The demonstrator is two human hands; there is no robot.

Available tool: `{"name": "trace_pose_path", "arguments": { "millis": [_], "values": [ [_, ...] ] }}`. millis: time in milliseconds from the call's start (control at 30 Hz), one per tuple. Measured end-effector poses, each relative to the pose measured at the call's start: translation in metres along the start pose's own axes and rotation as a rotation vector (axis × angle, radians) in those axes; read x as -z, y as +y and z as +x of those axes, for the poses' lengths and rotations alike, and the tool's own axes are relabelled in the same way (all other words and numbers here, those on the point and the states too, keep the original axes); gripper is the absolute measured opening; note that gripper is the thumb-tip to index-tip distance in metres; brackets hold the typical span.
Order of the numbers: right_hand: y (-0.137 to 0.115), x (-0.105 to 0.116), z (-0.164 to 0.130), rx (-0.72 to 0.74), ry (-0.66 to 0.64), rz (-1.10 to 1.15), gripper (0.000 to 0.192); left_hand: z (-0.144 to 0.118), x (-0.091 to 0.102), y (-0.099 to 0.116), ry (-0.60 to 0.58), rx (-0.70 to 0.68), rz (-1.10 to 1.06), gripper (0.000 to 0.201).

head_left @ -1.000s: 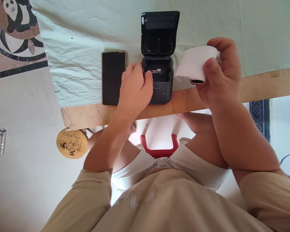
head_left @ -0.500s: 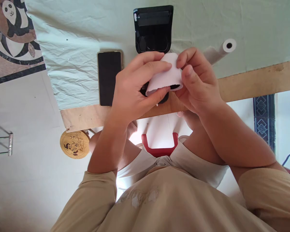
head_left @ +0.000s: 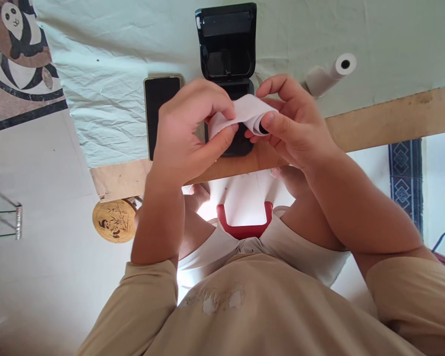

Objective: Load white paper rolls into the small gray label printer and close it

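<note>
Green cloth [head_left: 319, 29]; hands hold paper roll [head_left: 244, 111] (unprinted).

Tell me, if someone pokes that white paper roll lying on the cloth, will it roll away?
Probably yes. The spare paper roll is a round tube lying on its side, so a sideways poke would likely set it rolling. The wrinkled cloth might slow it. Its hollow core suggests it is light, so it would probably move easily.

The paper roll [head_left: 244, 114] is white, as is the second roll [head_left: 328, 74]. The printer [head_left: 227, 54] and the phone [head_left: 160, 106] are black. A pale green cloth [head_left: 114, 99] covers the tan wooden worktop [head_left: 393, 113]. The stool [head_left: 114, 220] bears a panda-and-bamboo pattern.
</note>
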State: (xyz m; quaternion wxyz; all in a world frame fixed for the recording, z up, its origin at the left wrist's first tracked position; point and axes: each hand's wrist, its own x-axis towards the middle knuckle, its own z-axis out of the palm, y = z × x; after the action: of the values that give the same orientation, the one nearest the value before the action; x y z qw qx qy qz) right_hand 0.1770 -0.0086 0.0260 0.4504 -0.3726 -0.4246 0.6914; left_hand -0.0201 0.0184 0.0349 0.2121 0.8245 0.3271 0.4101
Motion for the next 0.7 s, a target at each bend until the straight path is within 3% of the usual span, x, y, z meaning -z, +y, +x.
{"name": "trace_pose_path", "arguments": {
  "millis": [167, 533, 700],
  "values": [
    [-0.002, -0.001, -0.001, -0.023, 0.076, -0.032, 0.044, 0.001, 0.008, -0.005, 0.067, -0.133, 0.031, 0.008],
    [-0.001, -0.001, -0.002, -0.019, 0.143, -0.067, 0.043, -0.001, 0.03, -0.006, -0.043, -0.192, 0.167, 0.013],
    [-0.003, -0.002, -0.002, -0.008, 0.128, 0.033, 0.038, -0.001, 0.022, 0.01, -0.107, -0.19, 0.036, 0.006]
  ]
}}
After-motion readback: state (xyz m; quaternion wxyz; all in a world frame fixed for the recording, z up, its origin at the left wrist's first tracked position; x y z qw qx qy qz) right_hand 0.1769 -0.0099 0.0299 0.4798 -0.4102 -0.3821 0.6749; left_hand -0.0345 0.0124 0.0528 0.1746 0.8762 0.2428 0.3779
